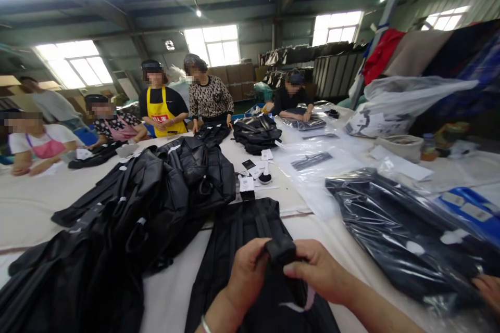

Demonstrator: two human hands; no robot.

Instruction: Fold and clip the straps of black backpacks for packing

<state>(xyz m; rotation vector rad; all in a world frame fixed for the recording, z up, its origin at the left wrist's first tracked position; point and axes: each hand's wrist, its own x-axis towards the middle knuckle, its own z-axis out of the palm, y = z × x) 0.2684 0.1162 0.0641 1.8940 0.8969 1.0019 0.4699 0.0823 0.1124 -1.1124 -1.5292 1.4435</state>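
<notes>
A black bag lies lengthwise on the table in front of me. Above it, my left hand and my right hand meet at a folded black strap. The left fingers pinch its left side, and the right thumb and fingers grip its right side. A pale strip hangs below my right hand; what it belongs to is unclear. Part of the bag is hidden behind my hands and forearms.
A large heap of black bags fills the left. Tags and a small white scoop lie beyond my bag. At right is a plastic-wrapped black bag, with another person's hand. Several people work across the table.
</notes>
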